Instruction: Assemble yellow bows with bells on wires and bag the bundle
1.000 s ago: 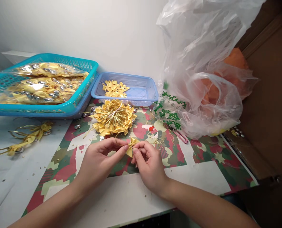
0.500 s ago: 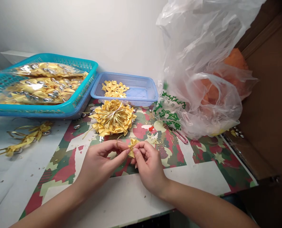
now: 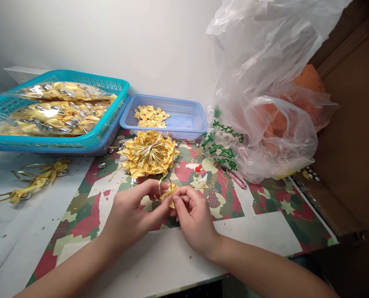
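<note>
Holding a small, shiny yellow ribbon bow [image 3: 171, 191] between pinched fingertips of left hand [image 3: 126, 211] and right hand [image 3: 198, 217], above the red, green and white patterned table [image 3: 159, 260], near a round bundle of yellow bows [image 3: 148, 153].

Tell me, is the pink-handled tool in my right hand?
No, the right hand pinches a yellow bow, while the pink-handled tool lies on the table.

the head camera looks down across a table [image 3: 159, 256].
</note>
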Demonstrator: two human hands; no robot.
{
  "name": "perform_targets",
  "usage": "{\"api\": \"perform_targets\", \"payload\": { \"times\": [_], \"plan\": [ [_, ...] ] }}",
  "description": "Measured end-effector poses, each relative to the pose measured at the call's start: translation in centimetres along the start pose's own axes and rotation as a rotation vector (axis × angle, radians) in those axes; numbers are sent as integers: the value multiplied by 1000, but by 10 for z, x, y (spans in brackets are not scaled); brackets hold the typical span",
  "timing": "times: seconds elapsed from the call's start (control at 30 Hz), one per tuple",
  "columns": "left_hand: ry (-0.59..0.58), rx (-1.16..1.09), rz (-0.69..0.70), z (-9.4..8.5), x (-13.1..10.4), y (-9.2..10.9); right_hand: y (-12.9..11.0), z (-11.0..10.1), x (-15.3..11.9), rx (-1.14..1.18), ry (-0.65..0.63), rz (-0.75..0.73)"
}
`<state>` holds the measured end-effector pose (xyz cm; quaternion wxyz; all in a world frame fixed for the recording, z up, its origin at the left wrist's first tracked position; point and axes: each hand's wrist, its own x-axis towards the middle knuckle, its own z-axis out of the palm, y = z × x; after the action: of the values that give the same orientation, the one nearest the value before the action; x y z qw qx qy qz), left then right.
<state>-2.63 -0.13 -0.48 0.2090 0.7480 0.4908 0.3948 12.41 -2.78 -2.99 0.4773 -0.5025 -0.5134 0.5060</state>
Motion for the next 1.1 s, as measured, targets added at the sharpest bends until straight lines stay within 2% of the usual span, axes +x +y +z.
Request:
{"api": "perform_targets", "payload": {
  "times": [0.1, 0.17, 0.6, 0.87, 1.1],
  "plan": [
    [-9, 61, 92, -1, 3, 1, 2, 1, 0, -28, -5, -25],
    [-34, 62, 88, -2, 4, 2, 2, 1, 0, -59, -6, -38],
    [-183, -219, -231, -1, 5, -3, 0, 0, -1, -105, -15, -43],
    [-220, -417, -411, 0, 5, -4, -1, 0, -5, -100, 29, -193],
    [-227, -489, -463, 1, 5, -3, -2, 0, -4, -100, 56, -259]
  ]
}}
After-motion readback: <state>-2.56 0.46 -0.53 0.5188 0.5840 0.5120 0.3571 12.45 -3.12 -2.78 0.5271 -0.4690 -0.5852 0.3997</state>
